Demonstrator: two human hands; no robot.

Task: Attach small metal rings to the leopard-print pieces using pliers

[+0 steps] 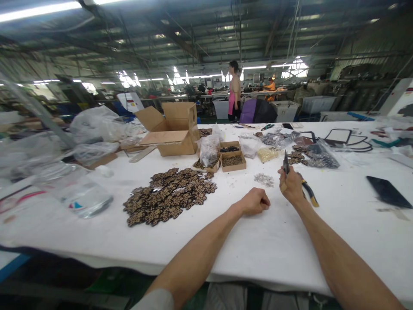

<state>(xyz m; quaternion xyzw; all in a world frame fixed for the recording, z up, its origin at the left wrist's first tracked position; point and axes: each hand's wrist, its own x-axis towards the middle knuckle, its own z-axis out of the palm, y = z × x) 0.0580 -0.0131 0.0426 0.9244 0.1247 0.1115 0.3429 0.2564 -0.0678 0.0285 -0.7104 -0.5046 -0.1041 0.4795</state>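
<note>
Head view: right hand (291, 185) — fingers closed around pliers (285, 164). Left hand (255, 201) — fingers curled near silvery pieces (264, 179), any grasped item indiscernible.

No lettering or numbers are legible: the blue and red print on the clear plastic (93, 199), left of and nearer than the open cardboard box (176, 129), is too blurred to read
</note>
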